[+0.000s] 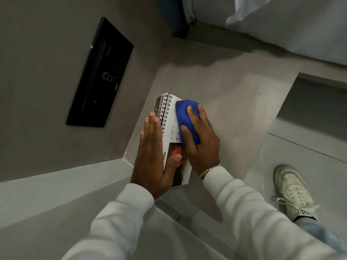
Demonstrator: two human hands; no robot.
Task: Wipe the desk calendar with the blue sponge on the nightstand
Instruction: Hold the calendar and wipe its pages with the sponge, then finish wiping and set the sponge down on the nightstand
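Your right hand point(199, 139) is wrapped over the bright blue, soft-looking sponge point(187, 122), fingers spread across its top, pressing it onto the white date page of the spiral-bound paper desk calendar point(170, 132). Your left hand point(152, 156) grips nothing: palm flat and fingers straight along the calendar's left side, thumb laid across the photo panel at its near end, pinning it.

To my eye you're mid-wipe, so keep that left palm firmly down; a light paper stand like this will likely skate on the smooth grey nightstand top point(234, 109) if the brace eases. Run the sponge in strokes parallel to the black wire binding point(165, 113), not across it, since the coils could snag the sponge's edge. Moderate pressure, I'd say, or the tented card may buckle. The near photo panel under your thumb will need a pass as well, which means shifting that thumb.

Placement now: the calendar sits at the nightstand's left edge, close against the grey wall, its near end reaching toward the front corner. The sponge lies on its far right part, just beside the binding, directly under your right palm.
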